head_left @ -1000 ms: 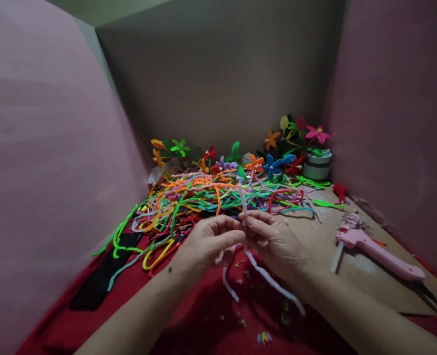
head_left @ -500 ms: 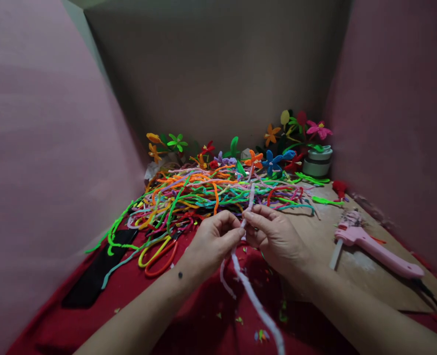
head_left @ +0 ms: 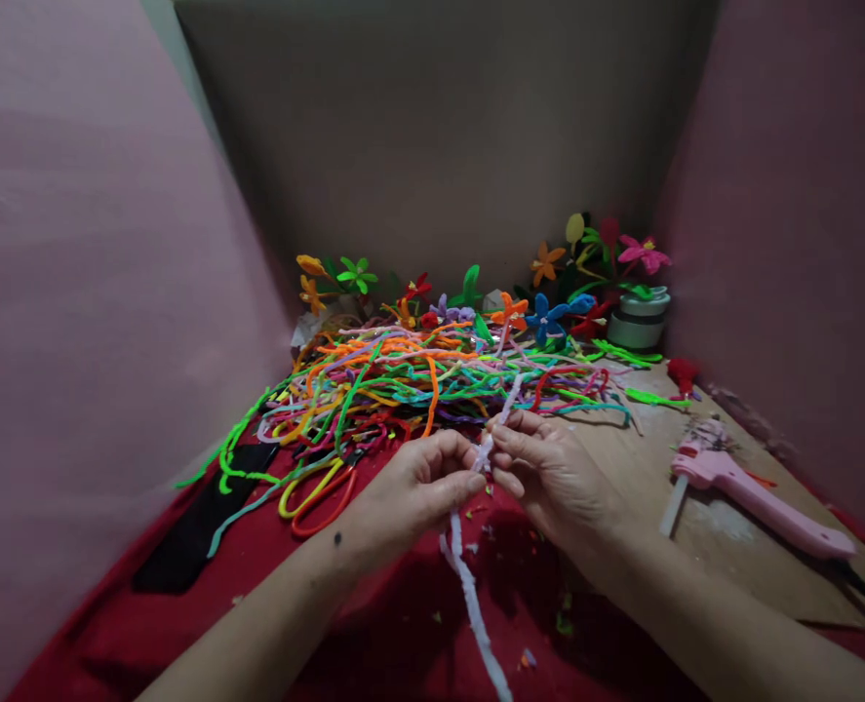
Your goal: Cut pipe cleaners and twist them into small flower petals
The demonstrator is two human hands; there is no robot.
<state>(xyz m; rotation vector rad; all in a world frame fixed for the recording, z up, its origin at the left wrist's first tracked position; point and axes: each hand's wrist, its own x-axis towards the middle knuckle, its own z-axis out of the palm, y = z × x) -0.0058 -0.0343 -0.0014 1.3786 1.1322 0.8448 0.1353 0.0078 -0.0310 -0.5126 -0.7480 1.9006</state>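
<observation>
Between my two hands is a pale lilac pipe cleaner (head_left: 474,609), pinched near its upper part. My left hand (head_left: 432,483) grips it with thumb and forefinger closed. Just right of that, my right hand (head_left: 549,468) pinches the same pipe cleaner, fingertips almost touching the left ones. One end sticks up past my right fingers, and a long tail hangs down toward me over the red cloth (head_left: 373,624). Where the strands meet, the fingers partly hide a small bend or twist.
A heap of colourful pipe cleaners (head_left: 403,375) lies ahead. Scissors with yellow and red handles (head_left: 322,497) rest left. On the board (head_left: 739,575) at right is a pink glue gun (head_left: 761,502). Pipe-cleaner flowers (head_left: 545,317) and a pale green pot (head_left: 637,320) stand behind.
The lilac tail has swung left beneath my hands, and its upper end now leans further right. Both hands stay pinched on it, slightly lower. The view has shifted a little.
</observation>
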